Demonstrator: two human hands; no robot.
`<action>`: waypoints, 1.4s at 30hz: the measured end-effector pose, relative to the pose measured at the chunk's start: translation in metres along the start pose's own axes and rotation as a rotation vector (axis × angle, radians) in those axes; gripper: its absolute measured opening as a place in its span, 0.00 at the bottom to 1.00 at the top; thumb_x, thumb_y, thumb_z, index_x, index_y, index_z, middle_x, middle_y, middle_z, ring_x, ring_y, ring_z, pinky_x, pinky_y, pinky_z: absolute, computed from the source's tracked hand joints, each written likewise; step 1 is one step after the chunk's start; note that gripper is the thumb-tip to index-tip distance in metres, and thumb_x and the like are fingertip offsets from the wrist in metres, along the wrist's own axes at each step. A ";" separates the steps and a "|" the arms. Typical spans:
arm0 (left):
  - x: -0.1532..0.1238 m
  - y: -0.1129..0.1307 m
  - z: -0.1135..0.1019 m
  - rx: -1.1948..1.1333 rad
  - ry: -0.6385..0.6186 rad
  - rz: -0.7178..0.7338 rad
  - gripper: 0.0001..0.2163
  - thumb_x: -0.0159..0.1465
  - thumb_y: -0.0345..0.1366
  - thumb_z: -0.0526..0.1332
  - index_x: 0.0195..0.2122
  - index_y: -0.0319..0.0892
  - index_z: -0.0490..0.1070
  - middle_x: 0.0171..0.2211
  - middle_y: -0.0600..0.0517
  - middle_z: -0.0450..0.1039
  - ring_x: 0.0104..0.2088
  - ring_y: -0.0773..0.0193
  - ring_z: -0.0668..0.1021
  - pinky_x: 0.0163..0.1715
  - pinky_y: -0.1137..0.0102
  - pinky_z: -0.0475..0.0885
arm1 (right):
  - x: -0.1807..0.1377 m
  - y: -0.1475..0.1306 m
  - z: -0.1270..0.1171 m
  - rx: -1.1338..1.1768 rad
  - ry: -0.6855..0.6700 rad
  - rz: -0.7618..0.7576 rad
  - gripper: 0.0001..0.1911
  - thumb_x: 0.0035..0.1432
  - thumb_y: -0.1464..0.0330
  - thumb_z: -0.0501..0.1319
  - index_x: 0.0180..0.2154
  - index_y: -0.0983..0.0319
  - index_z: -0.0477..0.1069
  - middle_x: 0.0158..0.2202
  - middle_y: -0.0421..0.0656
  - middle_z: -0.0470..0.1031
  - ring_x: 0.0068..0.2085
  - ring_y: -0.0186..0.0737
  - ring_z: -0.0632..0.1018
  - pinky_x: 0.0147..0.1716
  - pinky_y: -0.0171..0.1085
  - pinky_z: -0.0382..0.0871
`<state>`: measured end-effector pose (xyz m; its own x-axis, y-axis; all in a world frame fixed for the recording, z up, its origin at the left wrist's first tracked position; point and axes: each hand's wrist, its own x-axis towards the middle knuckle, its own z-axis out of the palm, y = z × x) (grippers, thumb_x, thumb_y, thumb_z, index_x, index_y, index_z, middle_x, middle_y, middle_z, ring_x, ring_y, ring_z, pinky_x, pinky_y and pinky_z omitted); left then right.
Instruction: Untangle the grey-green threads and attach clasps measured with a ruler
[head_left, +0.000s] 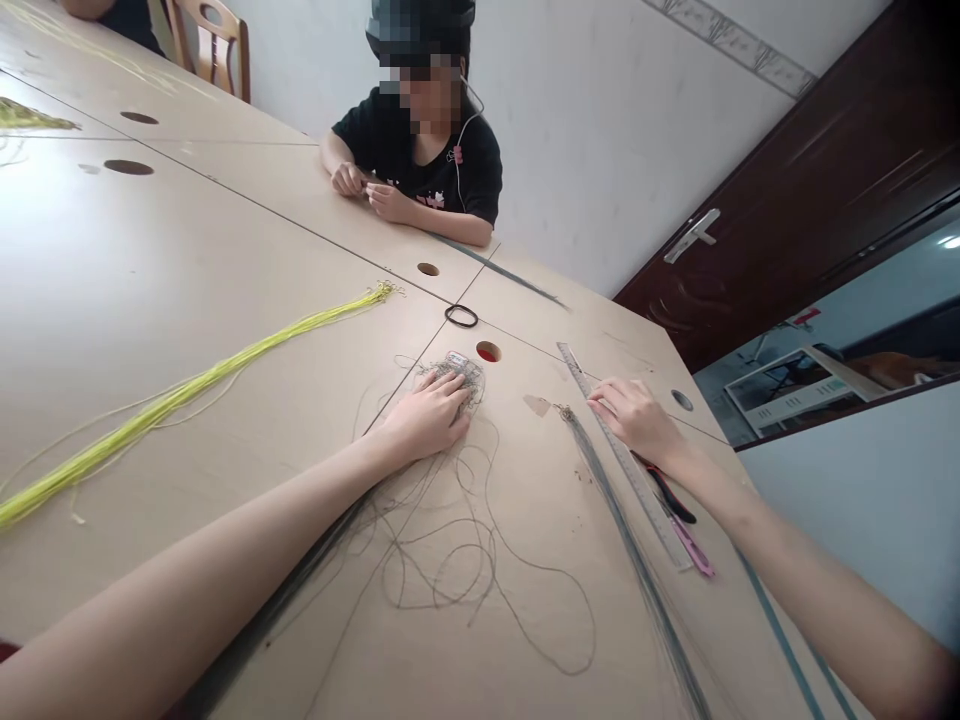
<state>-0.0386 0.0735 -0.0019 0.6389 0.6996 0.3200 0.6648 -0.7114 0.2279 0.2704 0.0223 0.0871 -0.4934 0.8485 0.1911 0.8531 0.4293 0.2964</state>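
Note:
My left hand [429, 418] lies palm down over a tangled bundle of thin grey-green cord [471, 378], its fingers stretched across it. Loose loops of the cord [491, 560] spread over the table below this hand. My right hand [637, 420] is above the upper part of a clear ruler [634, 480], fingers bent and tips drawn together. Whether something thin is between those fingertips is too small to tell. Left of the ruler runs a long bundle of dark grey cords [622, 530] with a knotted top end. Another dark bundle [330, 550] is partly hidden beneath my left forearm.
Black-and-red-handled pliers [671, 495] and a pink cutter [697, 548] lie beside the ruler. A yellow cord bundle [247, 355] crosses the left side. A black ring [461, 316] lies near a table hole [489, 351]. Across the table [247, 270] sits another person [427, 150], hands together.

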 end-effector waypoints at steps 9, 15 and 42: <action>0.004 0.002 -0.009 -0.287 -0.052 -0.087 0.21 0.68 0.42 0.44 0.51 0.35 0.68 0.58 0.41 0.62 0.61 0.57 0.59 0.62 0.57 0.45 | -0.089 -0.131 -0.061 0.442 0.013 0.245 0.09 0.62 0.74 0.49 0.39 0.57 0.65 0.39 0.46 0.70 0.42 0.42 0.73 0.42 0.43 0.68; 0.006 -0.004 -0.021 -0.540 -0.037 -0.215 0.27 0.68 0.44 0.34 0.54 0.40 0.66 0.57 0.48 0.64 0.60 0.60 0.62 0.61 0.61 0.50 | -0.101 -0.228 -0.042 0.680 0.077 0.418 0.11 0.60 0.75 0.50 0.44 0.60 0.64 0.42 0.48 0.66 0.46 0.41 0.71 0.44 0.42 0.70; 0.003 -0.028 -0.033 -0.587 0.178 -0.201 0.14 0.62 0.37 0.53 0.46 0.43 0.71 0.49 0.48 0.72 0.52 0.56 0.71 0.53 0.60 0.64 | 0.030 -0.134 -0.024 0.766 -0.051 0.425 0.08 0.60 0.72 0.53 0.34 0.62 0.71 0.36 0.43 0.73 0.41 0.38 0.73 0.43 0.39 0.65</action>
<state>-0.0681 0.0937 0.0235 0.4167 0.8371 0.3545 0.4107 -0.5213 0.7481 0.1372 -0.0167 0.0756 -0.1150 0.9888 0.0949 0.8514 0.1473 -0.5035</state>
